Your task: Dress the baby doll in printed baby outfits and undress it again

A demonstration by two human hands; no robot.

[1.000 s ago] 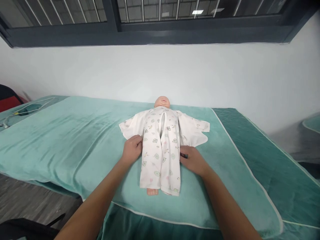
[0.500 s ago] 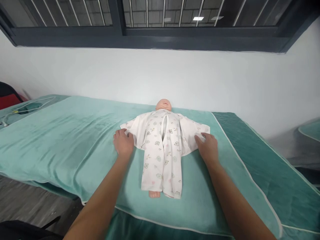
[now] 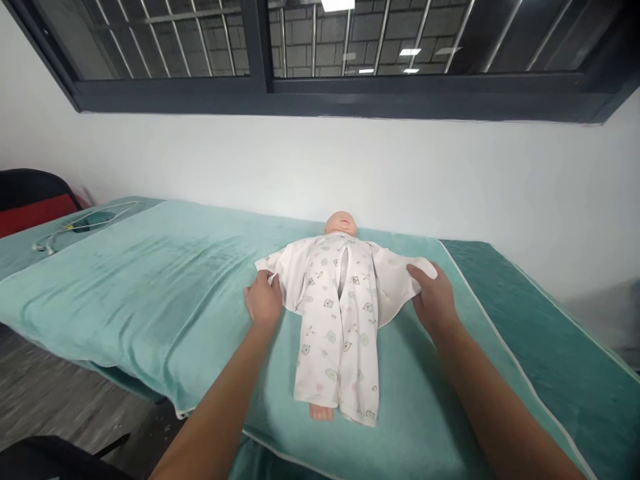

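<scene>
A baby doll lies on its back on a light green sheet, head toward the wall. It wears a white patterned baby gown with sleeves spread wide and a slit down the front. One foot shows below the hem; the doll's hands are hidden. My left hand pinches the lower edge of the sleeve on the left. On the other side, my right hand grips the cuff of the right-hand sleeve, holding it slightly raised off the sheet.
The light green sheet covers a bed against a white wall, with a darker green cover at the right. A cable lies at the far left near a red and black chair. Above is a barred window.
My right hand has closed on the sleeve cuff and lifted it a little. My left hand stays at its sleeve. The view has shifted, so everything sits lower and further right.
</scene>
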